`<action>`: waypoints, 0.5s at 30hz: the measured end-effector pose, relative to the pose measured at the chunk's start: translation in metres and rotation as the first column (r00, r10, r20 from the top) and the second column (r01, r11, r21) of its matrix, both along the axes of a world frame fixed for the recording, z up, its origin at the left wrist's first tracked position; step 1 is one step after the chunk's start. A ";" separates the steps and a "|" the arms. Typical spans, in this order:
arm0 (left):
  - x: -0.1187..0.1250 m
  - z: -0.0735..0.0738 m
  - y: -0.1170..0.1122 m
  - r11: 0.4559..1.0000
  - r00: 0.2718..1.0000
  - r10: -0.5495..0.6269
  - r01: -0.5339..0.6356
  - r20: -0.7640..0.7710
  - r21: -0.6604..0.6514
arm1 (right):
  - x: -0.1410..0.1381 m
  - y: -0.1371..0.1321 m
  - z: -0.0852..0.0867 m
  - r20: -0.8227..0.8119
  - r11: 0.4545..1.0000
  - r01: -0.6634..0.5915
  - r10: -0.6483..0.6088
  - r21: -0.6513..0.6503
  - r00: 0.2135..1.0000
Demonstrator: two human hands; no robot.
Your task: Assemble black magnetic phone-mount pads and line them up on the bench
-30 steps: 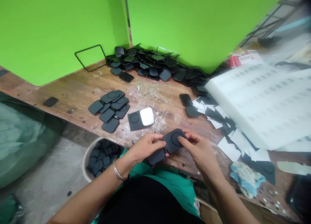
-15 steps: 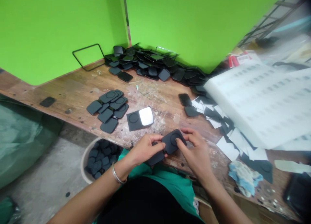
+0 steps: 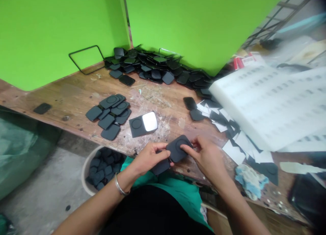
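Observation:
Both my hands hold a dark grey hinged pad (image 3: 175, 150) with a round mark on its upper half, just above the near edge of the wooden bench (image 3: 76, 92). My left hand (image 3: 147, 156) grips its lower flap and left side, fingers curled. My right hand (image 3: 207, 156) pinches the upper half, thumb pressing on its face. Just beyond my hands lies a similar open pad with a white square panel (image 3: 143, 123).
A small group of finished dark pads (image 3: 109, 112) lies to the left, a big heap (image 3: 158, 66) at the back by the green wall. White foam trays (image 3: 270, 102) and black-and-white paper scraps (image 3: 229, 129) fill the right. A bucket of pads (image 3: 102, 163) stands on the floor; a blue rag (image 3: 251, 182) lies right.
My hands and the pad stay near the same spot; my right thumb has slid across the pad's face. The camera has turned slightly right, so everything sits a little further left.

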State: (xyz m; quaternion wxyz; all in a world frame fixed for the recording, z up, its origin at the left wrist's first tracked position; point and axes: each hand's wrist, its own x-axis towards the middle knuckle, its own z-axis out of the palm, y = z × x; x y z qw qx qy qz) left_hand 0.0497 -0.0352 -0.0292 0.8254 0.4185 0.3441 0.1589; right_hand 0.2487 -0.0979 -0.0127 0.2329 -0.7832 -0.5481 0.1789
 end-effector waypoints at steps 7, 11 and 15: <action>0.002 -0.001 -0.001 0.995 0.995 -0.094 0.093 0.043 0.024 | -0.014 0.000 -0.009 -0.717 0.994 0.080 -0.106 -0.070 0.688; 0.004 0.001 -0.007 0.992 0.992 -0.118 0.116 0.046 0.045 | -0.016 0.002 -0.020 -0.794 0.950 0.247 -0.298 -0.192 0.530; -0.004 0.003 0.000 0.985 0.999 -0.041 0.045 -0.027 0.166 | -0.001 0.003 -0.028 -0.876 0.893 0.364 -0.381 -0.265 0.296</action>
